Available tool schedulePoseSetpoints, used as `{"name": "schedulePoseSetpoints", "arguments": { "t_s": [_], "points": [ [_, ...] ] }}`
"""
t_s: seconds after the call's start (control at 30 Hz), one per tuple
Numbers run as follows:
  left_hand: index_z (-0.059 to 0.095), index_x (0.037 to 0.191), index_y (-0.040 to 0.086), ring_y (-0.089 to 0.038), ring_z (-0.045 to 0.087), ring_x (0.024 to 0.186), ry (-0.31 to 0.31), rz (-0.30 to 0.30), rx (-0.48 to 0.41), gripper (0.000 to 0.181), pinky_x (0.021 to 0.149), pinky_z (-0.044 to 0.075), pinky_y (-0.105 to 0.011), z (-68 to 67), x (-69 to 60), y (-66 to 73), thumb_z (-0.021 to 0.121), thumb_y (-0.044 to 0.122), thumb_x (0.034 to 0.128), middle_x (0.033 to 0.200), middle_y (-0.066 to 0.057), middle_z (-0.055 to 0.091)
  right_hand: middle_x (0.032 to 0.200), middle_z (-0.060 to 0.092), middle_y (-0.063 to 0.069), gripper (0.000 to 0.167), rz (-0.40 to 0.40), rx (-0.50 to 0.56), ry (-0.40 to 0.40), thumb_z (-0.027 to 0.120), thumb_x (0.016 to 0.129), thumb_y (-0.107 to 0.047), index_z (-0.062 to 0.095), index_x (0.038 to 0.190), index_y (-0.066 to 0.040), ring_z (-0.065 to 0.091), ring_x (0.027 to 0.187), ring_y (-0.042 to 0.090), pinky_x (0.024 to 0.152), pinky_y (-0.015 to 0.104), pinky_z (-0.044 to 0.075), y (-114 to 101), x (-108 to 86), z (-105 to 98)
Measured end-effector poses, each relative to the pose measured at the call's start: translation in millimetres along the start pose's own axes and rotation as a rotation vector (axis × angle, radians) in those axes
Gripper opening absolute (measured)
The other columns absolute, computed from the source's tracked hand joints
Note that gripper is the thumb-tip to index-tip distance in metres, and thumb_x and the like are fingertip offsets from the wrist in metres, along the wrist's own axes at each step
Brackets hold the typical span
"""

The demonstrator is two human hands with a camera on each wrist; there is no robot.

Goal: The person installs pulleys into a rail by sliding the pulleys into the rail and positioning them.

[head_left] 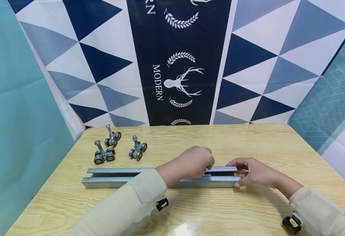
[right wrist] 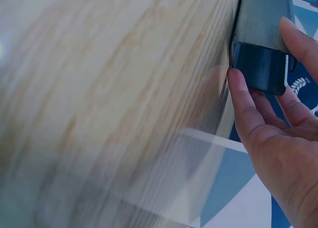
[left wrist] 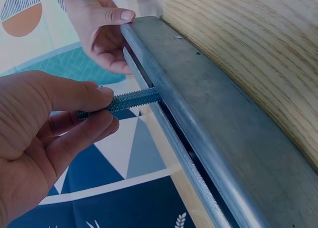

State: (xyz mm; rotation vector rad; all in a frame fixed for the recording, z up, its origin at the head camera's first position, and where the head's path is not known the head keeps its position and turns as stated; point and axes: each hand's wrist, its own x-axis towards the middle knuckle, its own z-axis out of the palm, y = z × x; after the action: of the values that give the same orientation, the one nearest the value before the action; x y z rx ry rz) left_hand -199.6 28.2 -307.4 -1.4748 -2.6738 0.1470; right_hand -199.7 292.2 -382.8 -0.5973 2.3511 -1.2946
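A steel C-channel rail (head_left: 107, 183) lies lengthwise across the table with its slot facing up. Out of that slot, towards the rail's right part, stands a threaded bolt (left wrist: 134, 100). My left hand (head_left: 194, 162) pinches the bolt between thumb and fingers; whatever its lower end joins is hidden inside the rail. At the rail's right end, my right hand (head_left: 256, 172) grips both side walls, thumb on the near one and fingers on the far one. The right wrist view shows the rail's hollow end (right wrist: 259, 66) between thumb and fingers.
Three wheeled trolleys with upright bolts stand at the table's back left: one trolley (head_left: 111, 142) farthest back, another trolley (head_left: 104, 155) nearer the left edge, and a third trolley (head_left: 137, 150) behind the rail. A patterned cloth (head_left: 184, 108) hangs behind the wooden table (head_left: 219, 209).
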Motion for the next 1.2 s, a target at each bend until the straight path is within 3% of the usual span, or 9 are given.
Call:
{"name": "schedulePoseSetpoints", "arguments": {
  "t_s": [0.5,1.2],
  "points": [
    [0.077,0.092,0.019,-0.003,0.053,0.074,-0.039,-0.005,0.009,0.016,0.068,0.046,-0.016,-1.9,12.3,6.3,0.07,0.007,0.0848,0.085,0.008,0.061,0.118,0.058,0.019,0.061,-0.004,0.007,-0.001,0.084,0.073,-0.01,0.056,0.126,0.003,0.056,0.11,0.035,0.083,0.027,0.052,1,0.6,0],
    [0.069,0.076,0.019,-0.005,0.044,0.066,0.014,0.039,-0.042,0.021,0.062,0.041,-0.015,2.3,27.6,13.9,0.066,-0.001,0.0828,0.076,0.009,0.053,0.118,0.058,0.021,0.061,-0.034,0.027,-0.01,0.084,0.074,-0.009,0.057,0.127,0.004,0.056,0.109,0.033,0.085,0.027,0.052,1,-2.0,1]
  ]
}}
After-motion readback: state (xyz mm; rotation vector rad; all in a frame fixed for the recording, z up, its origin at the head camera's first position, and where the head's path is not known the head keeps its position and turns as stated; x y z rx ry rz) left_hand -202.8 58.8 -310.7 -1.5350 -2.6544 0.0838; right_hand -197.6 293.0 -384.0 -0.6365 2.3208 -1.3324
